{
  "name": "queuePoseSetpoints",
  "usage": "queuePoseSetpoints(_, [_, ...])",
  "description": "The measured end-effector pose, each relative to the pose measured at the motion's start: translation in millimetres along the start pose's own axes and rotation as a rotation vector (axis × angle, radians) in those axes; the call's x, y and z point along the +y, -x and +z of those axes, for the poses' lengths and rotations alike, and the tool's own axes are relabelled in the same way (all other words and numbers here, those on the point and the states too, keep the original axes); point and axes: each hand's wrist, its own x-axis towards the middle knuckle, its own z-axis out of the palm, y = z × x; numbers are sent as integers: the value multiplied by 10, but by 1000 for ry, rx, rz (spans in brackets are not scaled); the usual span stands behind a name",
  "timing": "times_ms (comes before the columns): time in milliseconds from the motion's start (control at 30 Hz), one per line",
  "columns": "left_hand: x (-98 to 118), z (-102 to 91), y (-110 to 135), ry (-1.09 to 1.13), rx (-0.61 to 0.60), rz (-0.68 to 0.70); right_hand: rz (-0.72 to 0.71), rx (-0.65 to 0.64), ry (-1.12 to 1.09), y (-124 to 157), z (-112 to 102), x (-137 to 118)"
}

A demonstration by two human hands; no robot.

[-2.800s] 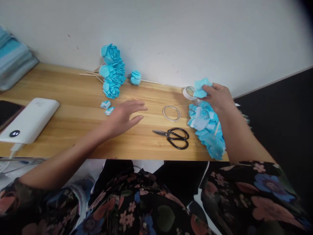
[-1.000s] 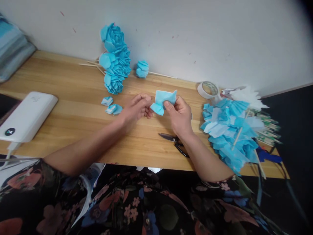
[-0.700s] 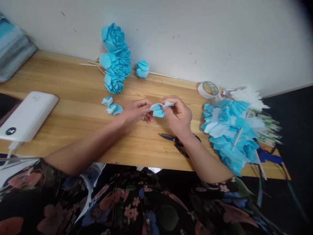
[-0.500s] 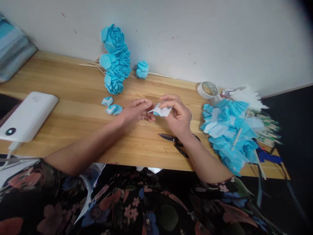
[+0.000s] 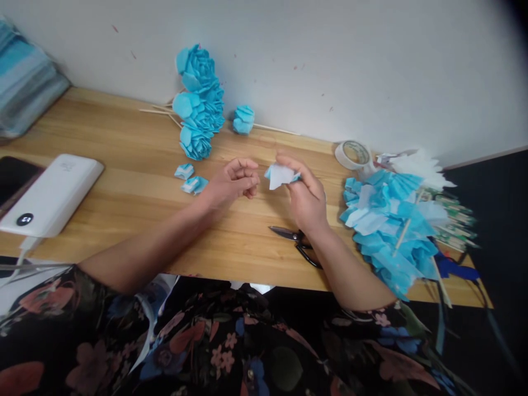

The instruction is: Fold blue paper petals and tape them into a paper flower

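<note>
Between the thumb and fingers of my right hand [image 5: 307, 195] is a small folded piece of blue-and-white crepe paper [image 5: 281, 176], its pale side facing me. Just left of it, apart from the paper, is my left hand [image 5: 237, 181], fingers curled in and thumb near the index finger, with nothing visible in them. Two small folded blue paper pieces [image 5: 193, 185] lie on the table left of that hand. Black-handled scissors [image 5: 286, 233] rest below my right hand, their handles partly hidden by my wrist.
Blue paper roses [image 5: 198, 110] on sticks lean at the wall, beside a single blue bud [image 5: 243, 120] on a stick. At right are a tape roll [image 5: 350, 155] and a heap of blue paper [image 5: 383, 220]. A white power bank [image 5: 53, 192] and dark phone [image 5: 16, 181] lie left.
My left hand has drawn slightly away from the paper, and its fingers have curled in. The paper, still in my right hand, has turned. The view has shifted slightly.
</note>
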Motion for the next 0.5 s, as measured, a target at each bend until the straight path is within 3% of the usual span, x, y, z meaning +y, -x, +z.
queuePoseSetpoints(167, [11, 40, 30, -3, 7, -8, 66, -6, -97, -6, 23, 12])
queuePoseSetpoints(333, [30, 80, 58, -14, -121, -109, 176, -28, -127, -6, 41, 38])
queuePoseSetpoints(500, [40, 94, 61, -37, -107, -143, 101, -117, -105, 0, 41, 35])
